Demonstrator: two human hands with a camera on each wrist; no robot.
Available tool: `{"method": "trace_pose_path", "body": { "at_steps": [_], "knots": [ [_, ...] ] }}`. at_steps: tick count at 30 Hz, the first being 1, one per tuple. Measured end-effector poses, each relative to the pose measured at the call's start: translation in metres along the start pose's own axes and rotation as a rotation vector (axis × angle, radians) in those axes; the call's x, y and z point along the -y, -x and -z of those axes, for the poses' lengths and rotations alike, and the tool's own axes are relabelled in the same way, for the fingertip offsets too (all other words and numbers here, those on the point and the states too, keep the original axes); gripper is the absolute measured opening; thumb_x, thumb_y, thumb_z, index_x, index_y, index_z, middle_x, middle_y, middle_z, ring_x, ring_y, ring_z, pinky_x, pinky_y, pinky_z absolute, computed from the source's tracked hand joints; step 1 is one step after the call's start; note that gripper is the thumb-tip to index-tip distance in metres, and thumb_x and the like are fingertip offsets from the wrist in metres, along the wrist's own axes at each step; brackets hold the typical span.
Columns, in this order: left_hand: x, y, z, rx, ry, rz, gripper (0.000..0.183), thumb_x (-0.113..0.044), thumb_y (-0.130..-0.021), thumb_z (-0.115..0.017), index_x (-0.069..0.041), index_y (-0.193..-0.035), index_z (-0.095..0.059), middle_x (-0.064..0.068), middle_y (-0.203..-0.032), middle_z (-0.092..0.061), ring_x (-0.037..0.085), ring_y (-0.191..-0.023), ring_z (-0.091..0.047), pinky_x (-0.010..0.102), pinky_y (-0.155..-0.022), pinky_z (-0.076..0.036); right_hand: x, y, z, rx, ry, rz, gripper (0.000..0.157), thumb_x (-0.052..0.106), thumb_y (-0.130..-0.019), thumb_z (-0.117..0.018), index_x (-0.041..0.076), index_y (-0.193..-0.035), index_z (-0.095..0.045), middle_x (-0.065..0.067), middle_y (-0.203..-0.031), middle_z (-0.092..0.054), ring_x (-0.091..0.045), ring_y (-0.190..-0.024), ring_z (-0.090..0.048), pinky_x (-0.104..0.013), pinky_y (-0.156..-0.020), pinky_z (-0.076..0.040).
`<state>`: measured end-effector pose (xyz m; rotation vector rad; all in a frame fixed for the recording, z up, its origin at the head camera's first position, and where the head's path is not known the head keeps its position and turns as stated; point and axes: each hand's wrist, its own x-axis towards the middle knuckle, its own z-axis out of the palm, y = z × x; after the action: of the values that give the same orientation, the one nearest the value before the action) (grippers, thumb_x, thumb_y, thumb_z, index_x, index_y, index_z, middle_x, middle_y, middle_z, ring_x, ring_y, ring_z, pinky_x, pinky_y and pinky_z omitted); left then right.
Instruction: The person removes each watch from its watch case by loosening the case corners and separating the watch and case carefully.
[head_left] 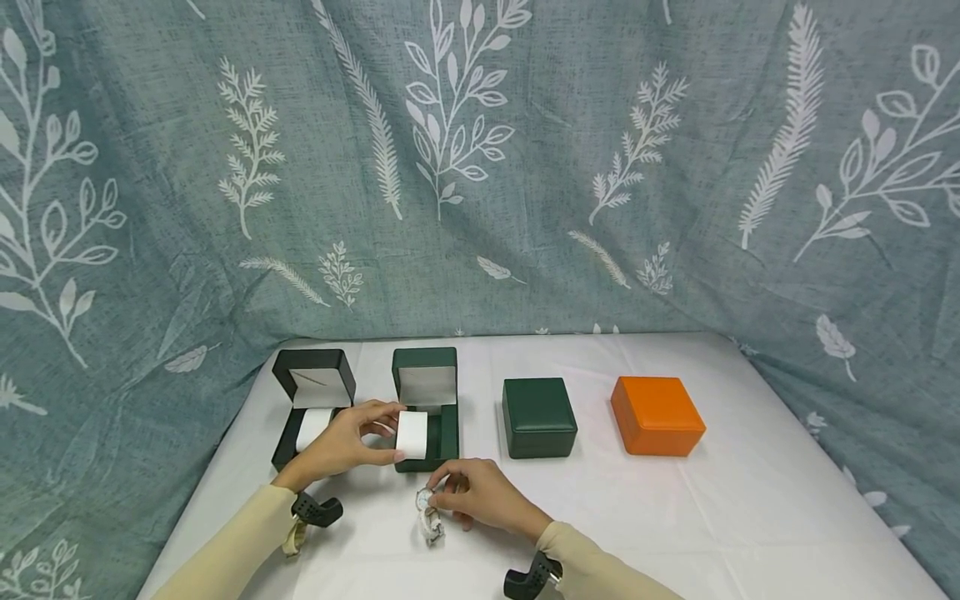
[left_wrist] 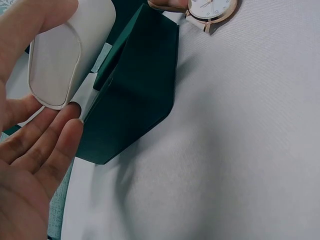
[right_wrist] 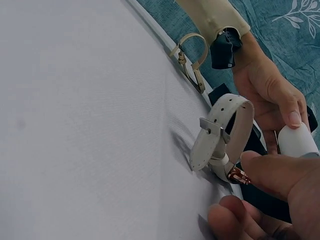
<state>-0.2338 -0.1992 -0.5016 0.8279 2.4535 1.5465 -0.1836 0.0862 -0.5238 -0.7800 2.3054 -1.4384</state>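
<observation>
My left hand (head_left: 347, 440) grips a white watch cushion (head_left: 412, 435) between thumb and fingers, over the front of the open green watch box (head_left: 450, 429). The cushion's rounded end (left_wrist: 54, 67) faces the left wrist camera. In front of that box, my right hand (head_left: 486, 497) pinches a wristwatch (head_left: 423, 498) by its round case. Its white dial (left_wrist: 209, 7) shows in the left wrist view. The white strap (right_wrist: 242, 125) is buckled into a loop and hangs below the fingers.
An open black watch box (head_left: 282, 446) with a white cushion (head_left: 313, 427) stands left, partly behind my left hand. A closed green box (head_left: 538, 417) and a closed orange box (head_left: 658, 415) stand to the right. A beige buckled strap (head_left: 294, 537) is near my left wrist.
</observation>
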Motion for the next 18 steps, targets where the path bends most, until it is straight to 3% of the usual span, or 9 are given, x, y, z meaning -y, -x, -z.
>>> {"method": "trace_pose_path", "body": {
  "at_steps": [18],
  "knots": [
    [-0.0015,-0.0024,0.0041,0.017,-0.031,0.002,0.079,-0.030,-0.084,-0.088,-0.003,-0.149,-0.053,0.006,-0.123,-0.060,0.024,-0.110,-0.065,0.045,-0.099,-0.051,-0.0015,-0.0046,-0.0007,-0.027,-0.016,-0.045,0.011,0.016,-0.092,-0.079,0.014,-0.101,-0.074,-0.008,-0.074,-0.068,-0.015,-0.047,-0.061,-0.030,-0.045,-0.053]
  ]
}}
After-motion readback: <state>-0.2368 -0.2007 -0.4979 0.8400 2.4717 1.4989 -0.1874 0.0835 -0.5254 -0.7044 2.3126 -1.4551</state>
